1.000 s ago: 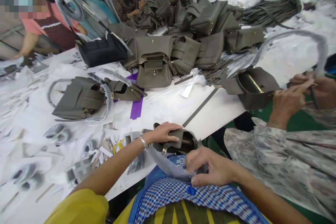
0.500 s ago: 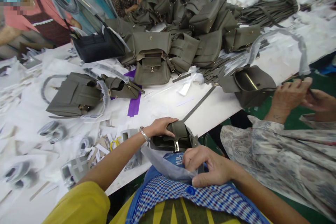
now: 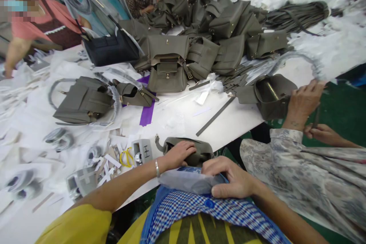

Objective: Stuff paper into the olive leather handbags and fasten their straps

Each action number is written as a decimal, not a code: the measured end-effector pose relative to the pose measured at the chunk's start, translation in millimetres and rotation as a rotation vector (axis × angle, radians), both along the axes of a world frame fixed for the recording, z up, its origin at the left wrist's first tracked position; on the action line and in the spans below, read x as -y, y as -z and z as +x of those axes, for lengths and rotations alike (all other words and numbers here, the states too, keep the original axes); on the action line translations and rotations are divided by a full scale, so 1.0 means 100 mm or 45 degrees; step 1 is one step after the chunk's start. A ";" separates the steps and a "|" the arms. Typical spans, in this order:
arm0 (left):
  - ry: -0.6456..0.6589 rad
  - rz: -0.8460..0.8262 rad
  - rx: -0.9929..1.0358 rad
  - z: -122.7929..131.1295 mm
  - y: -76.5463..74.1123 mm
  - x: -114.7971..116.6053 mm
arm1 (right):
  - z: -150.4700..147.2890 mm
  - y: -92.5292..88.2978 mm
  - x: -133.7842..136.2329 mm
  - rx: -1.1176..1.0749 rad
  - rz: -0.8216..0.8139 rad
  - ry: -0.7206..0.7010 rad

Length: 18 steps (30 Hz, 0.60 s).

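Observation:
A small olive handbag [image 3: 204, 146] lies at the table's near edge, right in front of my body. My left hand [image 3: 180, 154] is closed over its near side, the fingers curled toward the bag's opening. From the bag a handle wrapped in cloudy plastic [image 3: 188, 183] bows toward my apron. My right hand [image 3: 228, 177] is closed around that handle's right end, thumb below; the fingertips are partly hidden. A short buckled strap [image 3: 158, 143] sticks out at the bag's left. Past the bag, a loose olive strap [image 3: 215, 117] lies on the table.
A tape dispenser [image 3: 142, 152], yellow scissors [image 3: 126, 157] and paper scraps are left of the bag. Several olive bags [image 3: 167, 63] are heaped farther back, with a black bag [image 3: 111, 47] beside them. At right, a co-worker's hands [image 3: 305, 101] are by another olive bag [image 3: 274, 95].
The handbag has turned or tipped under my left hand, so its flap and gold clasp no longer show and a buckled strap appears at left. The co-worker's hands at right have moved apart.

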<state>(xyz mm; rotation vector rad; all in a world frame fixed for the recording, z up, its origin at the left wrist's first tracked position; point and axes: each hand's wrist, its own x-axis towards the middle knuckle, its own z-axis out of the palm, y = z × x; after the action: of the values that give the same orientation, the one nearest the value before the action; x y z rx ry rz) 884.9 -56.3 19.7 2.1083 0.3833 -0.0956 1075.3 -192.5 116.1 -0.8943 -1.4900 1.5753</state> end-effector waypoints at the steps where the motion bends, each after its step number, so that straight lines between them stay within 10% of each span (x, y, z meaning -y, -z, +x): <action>1: -0.028 -0.062 0.008 -0.03 -0.07 -0.02 | 0.02 -0.02 -0.01 0.019 0.010 0.007; 10: 0.025 -0.610 -0.041 -0.79 -0.99 -0.32 | 0.28 -0.07 -0.04 0.043 -0.078 0.169; 14: -0.182 -0.556 -0.217 -1.18 -0.99 -0.22 | 0.48 -0.05 -0.01 0.104 -0.148 0.249; 18: -0.374 -0.567 -0.295 -1.37 -0.85 -0.21 | 0.55 -0.24 0.05 0.197 -0.183 -0.068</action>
<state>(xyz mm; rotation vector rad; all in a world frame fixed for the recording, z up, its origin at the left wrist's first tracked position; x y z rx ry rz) 748.3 -35.1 105.1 1.5886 0.7344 -0.2321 1130.6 -197.7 139.9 -1.0881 -1.5329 1.7019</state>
